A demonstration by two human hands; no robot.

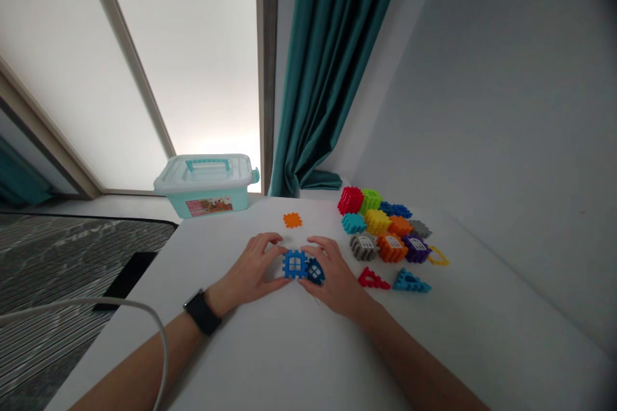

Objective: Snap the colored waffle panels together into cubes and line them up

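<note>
Over the white table (231, 359), both hands are at two interlocking plastic building tiles. My left hand (253, 270), a dark watch (202, 312) on its wrist, pinches the left edge of a blue window tile (295, 264) between thumb and fingers. Curled around a darker blue window tile (315, 271) is my right hand (335, 277), whose thumb and index finger also reach the blue tile's right side. The two tiles meet edge to edge, the darker one tilted; whether they are locked together I cannot tell. Beyond the hands lies a flat orange tile (292, 220).
Stacks of coloured tiles, among them a red stack (350, 200) and a grey window stack (364, 246), stand at the right. Nearer lie a red triangular piece (373, 279) and a blue one (411, 281). A lidded turquoise box (207, 186) sits at the back left.
</note>
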